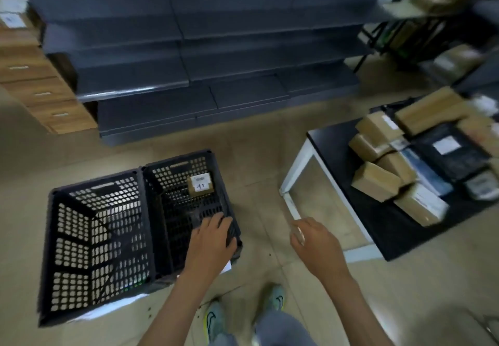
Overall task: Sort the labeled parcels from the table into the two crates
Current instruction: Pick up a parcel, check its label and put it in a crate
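Two black perforated crates stand side by side on the floor. The left crate (97, 240) holds nothing I can see. The right crate (172, 191) contains one small brown parcel (201, 185) with a white label at its far end. My left hand (213, 240) hovers over the right crate's near right corner, fingers spread and holding nothing. My right hand (313, 240) hangs in the air between crate and table, fingers loosely curled, nothing in it. On the low black table (378, 226) at the right lies a pile of several brown and dark labeled parcels (399, 172).
Dark grey shelving (189, 70) runs along the back, its lower shelves bare. A wooden drawer unit (40, 83) stands at the left. Another rack with boxes (432, 21) is at the upper right. My feet (243, 310) are on the tiled floor just below the crates.
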A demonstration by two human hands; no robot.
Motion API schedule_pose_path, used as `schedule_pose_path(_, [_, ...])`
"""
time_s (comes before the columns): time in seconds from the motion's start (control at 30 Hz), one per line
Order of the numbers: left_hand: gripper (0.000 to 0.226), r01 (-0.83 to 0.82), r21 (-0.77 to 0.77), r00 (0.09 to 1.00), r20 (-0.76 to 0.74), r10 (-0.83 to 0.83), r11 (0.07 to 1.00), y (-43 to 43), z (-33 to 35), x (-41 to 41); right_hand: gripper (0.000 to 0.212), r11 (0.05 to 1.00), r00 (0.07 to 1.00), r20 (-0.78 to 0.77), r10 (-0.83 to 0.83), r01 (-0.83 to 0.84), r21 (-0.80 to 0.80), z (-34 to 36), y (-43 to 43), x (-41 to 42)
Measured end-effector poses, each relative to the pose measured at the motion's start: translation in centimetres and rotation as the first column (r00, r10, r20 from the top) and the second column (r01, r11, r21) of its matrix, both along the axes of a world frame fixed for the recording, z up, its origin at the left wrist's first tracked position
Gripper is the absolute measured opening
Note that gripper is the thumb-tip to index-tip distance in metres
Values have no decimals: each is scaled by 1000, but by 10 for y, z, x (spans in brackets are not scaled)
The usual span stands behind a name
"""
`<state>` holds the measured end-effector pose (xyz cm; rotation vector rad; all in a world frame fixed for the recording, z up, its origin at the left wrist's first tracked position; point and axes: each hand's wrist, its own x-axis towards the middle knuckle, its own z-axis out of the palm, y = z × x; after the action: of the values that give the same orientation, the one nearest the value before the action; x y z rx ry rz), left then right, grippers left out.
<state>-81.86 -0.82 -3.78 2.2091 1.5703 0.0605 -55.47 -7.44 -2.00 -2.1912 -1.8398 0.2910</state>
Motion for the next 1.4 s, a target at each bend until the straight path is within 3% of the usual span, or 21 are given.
schedule_pose_path(0.33, [32,290,162,955,17,-297,943,-55,29,153,16,959,961,-9,-276,276,60,36,-100,129])
schedule_pose_path(0.5, [49,325,151,942,32,-333,934,-93,43,255,16,943,945,21,-326,323,82,41,-157,220])
schedule_pose_path(0.8, [52,344,134,929,93,-357,929,-141,72,413,22,913,916,-37,-398,400,85,55,-233,344])
schedule_pose_path(1.1, [53,344,151,935,42,-353,927,-109,64,544,22,919,920,-34,-391,392,52,51,-198,467])
schedule_pose_path(1.4, [45,121,105,991,35,-126,987,-32,50,625,28,972,973,7,-231,232,-43,56,-91,565])
